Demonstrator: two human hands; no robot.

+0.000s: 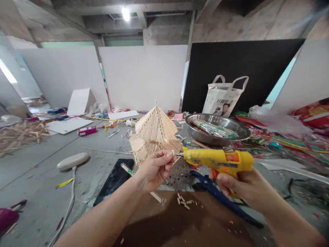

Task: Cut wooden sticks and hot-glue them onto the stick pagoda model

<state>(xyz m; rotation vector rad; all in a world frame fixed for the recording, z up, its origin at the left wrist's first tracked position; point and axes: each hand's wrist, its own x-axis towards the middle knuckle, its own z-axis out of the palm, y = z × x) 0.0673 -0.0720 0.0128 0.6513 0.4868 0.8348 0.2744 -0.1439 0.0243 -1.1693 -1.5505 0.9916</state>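
Note:
A yellow hot glue gun (218, 159) is gripped in my right hand (235, 185), its nozzle pointing left. My left hand (158, 168) pinches a small piece of wooden stick (173, 152) at the nozzle tip; most of the piece is hidden by the fingers. Just behind that hand stands a model pagoda (156, 128) built of thin wooden sticks, with a pointed roof and a lower tier. Short cut stick pieces (184, 201) lie on the brown board (159, 226) below my hands. Under the glue gun rest blue-handled pliers or cutters (223, 199).
A black phone (113, 181) and a white corded device (73, 161) lie to the left. A steel bowl (218, 132) with packaged glue sticks stands back right, before a white bag (223, 97). Loose sticks (23, 135) are heaped far left. Plastic clutter covers the right side.

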